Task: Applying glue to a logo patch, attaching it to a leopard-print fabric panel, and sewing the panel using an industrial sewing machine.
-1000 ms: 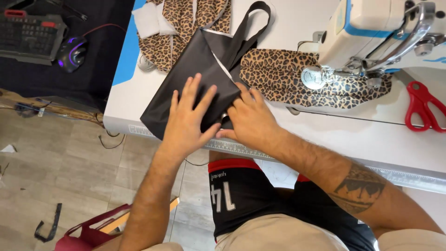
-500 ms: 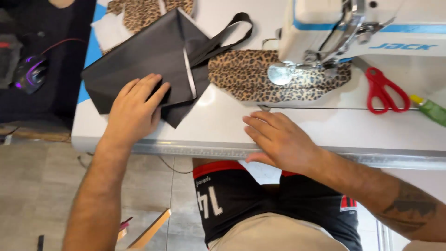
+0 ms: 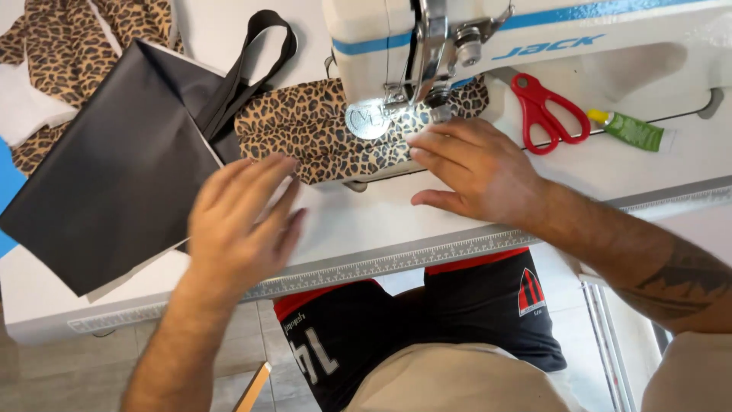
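Green glue tube (image 3: 630, 130), seemingly, lies beside red scissors (image 3: 543, 108).

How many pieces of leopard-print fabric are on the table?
2 visible: one under the sewing machine's needle by the right hand, one at top left behind the black bag. More may be hidden.

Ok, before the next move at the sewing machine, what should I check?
1. Leopard-print fabric lying under the presser foot: ok.
2. Right hand on the fabric by the needle: ok.
3. Left hand steadying the fabric: not ok, it hovers blurred near the edge.
4. Black panel off the sewing path: ok.
5. Red scissors within reach: ok.
6. Needle threaded: cannot tell.
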